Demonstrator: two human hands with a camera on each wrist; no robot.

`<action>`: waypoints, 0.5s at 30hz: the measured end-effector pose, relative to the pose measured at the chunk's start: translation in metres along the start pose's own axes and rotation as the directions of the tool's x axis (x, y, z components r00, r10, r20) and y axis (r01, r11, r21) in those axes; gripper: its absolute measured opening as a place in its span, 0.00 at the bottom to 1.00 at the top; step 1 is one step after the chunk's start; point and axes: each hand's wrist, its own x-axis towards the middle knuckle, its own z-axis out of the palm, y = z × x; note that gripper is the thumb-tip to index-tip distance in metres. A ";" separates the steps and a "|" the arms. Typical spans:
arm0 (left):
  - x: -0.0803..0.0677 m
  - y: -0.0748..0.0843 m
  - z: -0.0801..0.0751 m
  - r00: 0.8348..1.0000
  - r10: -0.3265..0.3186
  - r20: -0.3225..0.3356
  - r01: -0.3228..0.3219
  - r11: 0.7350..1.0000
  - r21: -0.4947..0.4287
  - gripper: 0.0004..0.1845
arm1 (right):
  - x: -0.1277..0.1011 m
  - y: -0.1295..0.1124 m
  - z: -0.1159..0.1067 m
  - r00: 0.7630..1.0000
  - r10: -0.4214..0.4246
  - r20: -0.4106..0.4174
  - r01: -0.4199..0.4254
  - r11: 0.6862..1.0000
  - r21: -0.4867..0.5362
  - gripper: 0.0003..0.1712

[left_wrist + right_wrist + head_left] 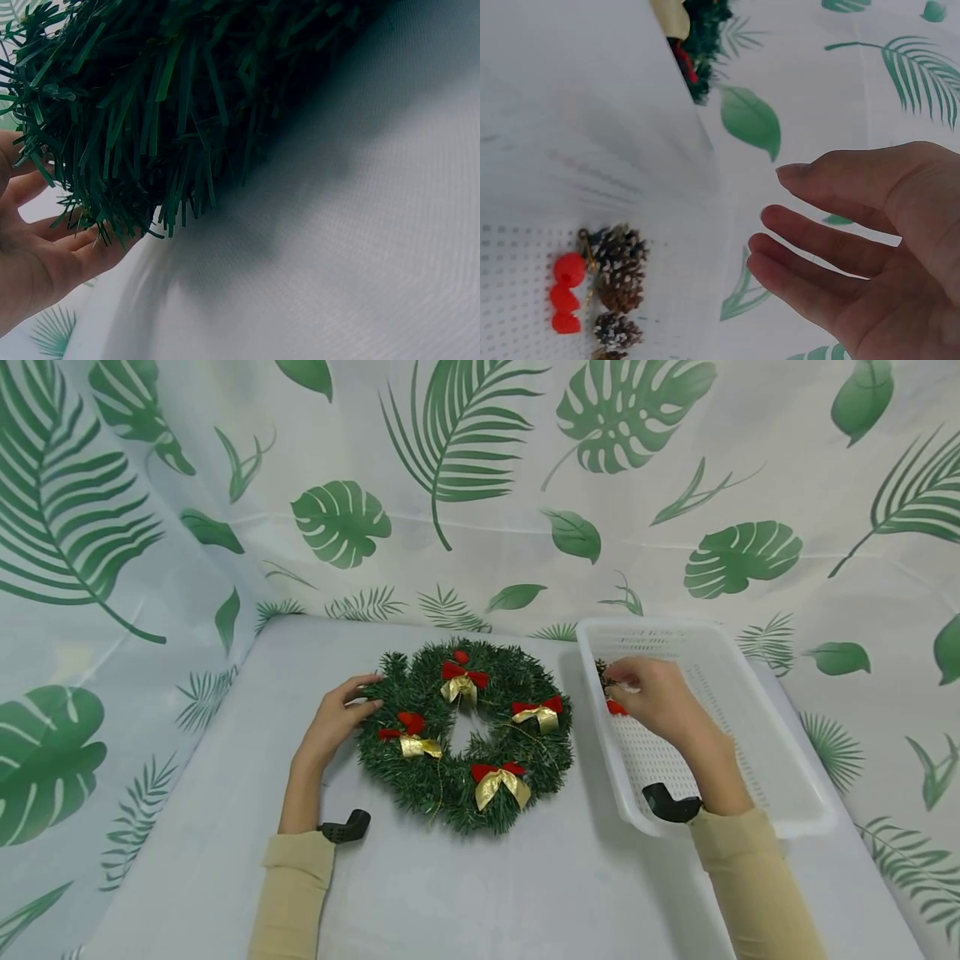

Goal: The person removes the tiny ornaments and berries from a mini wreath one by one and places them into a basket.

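Note:
A green tinsel wreath (431, 777) with red and gold bows lies on the table. My left hand (339, 714) rests at its left edge, fingers spread against the green strands; in the left wrist view the fingers (112, 251) reach partly behind the wreath's fringe (187, 127). Over the left side of a white plastic basket (750, 727), my right hand (648, 689) hovers with thumb and fingers apart and nothing between them. Below it, several brown pine cones with white tips (619, 262) lie beside a row of red balls (566, 296) on the basket's perforated floor.
The basket stands right of the wreath, its near rim (802, 828) facing me. A white cloth covers the table (450, 893). Behind and at the sides hangs a curtain (495, 560) printed with green leaves. A black camera (348, 827) sits on my left wrist.

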 end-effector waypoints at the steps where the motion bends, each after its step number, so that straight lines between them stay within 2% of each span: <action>1: 0.000 0.000 0.000 1.000 0.002 0.000 -0.002 1.000 -0.003 0.29 | -0.001 -0.003 0.000 1.000 -0.004 -0.004 0.004 1.000 0.001 0.11; 15: 0.000 -0.002 0.001 1.000 0.002 -0.002 -0.002 1.000 -0.004 0.29 | -0.009 -0.032 0.013 0.994 -0.061 -0.095 0.063 0.998 0.013 0.11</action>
